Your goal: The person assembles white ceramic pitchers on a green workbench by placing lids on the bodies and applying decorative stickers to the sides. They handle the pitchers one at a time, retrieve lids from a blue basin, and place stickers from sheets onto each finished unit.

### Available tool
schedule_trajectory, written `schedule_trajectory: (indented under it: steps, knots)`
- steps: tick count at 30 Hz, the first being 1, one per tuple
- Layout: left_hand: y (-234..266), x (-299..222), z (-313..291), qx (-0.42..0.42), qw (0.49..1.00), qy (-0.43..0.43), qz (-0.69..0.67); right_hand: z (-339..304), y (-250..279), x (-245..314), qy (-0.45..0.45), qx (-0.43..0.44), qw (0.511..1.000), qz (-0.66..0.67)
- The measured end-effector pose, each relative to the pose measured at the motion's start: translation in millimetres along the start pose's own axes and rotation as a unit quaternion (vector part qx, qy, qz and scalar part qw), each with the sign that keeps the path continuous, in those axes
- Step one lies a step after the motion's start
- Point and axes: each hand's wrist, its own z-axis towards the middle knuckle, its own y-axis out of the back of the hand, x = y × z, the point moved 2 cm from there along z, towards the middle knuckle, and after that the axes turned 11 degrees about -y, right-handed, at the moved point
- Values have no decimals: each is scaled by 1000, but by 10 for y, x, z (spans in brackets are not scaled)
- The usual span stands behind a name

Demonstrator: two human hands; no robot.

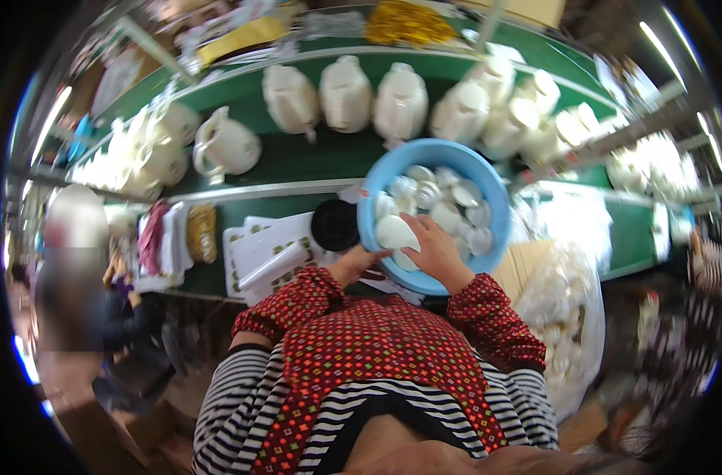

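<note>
A round white lid (395, 232) is in my right hand (434, 252), whose fingers are closed on its right edge, over the near side of a light-blue basin (499, 207). My left hand (354, 264) is at the basin's near-left rim, its fingertips just below the lid. Its fingers look apart, and I cannot tell whether they touch the lid. Several white and silvery round lids (445, 214) lie loosely in the basin. Partly under my right hand, another white lid (408, 258) shows.
White jugs (345, 96) line the green shelf (297, 154) behind the basin. Left of it are a black round container (335, 225), printed sheets (258, 249) and a rolled clear sheet (274, 265). A plastic bag (571, 332) of white pieces stands right. Another person sits far left.
</note>
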Motion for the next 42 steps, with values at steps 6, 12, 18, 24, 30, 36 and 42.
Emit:
schedule_trajectory:
  steps: [6,12,18,24,30,36,42]
  knots:
    - [755,-87,-216,-41,984,-109,134,398,-940,47,0,149,971,-188]
    - [2507,-868,-565,-426,763,-364,323,434,-829,71,-27,139,973,-184]
    - [3837,-1879,-850,-570,571,-412,423,1065,-89,730,-193,150,968,-56]
    - [4500,-2191,-618,-416,724,-382,396,2395,-412,2579,28,240,966,95]
    - [4510,-2210,-622,-376,784,-375,321,3820,-1381,3873,269,182,946,-15]
    - [4552,-2141,-587,-379,778,-384,321,4408,-2039,4002,313,232,894,-222]
    - [4576,-2080,-495,-370,767,-401,338,4478,-2063,4114,420,247,811,-323]
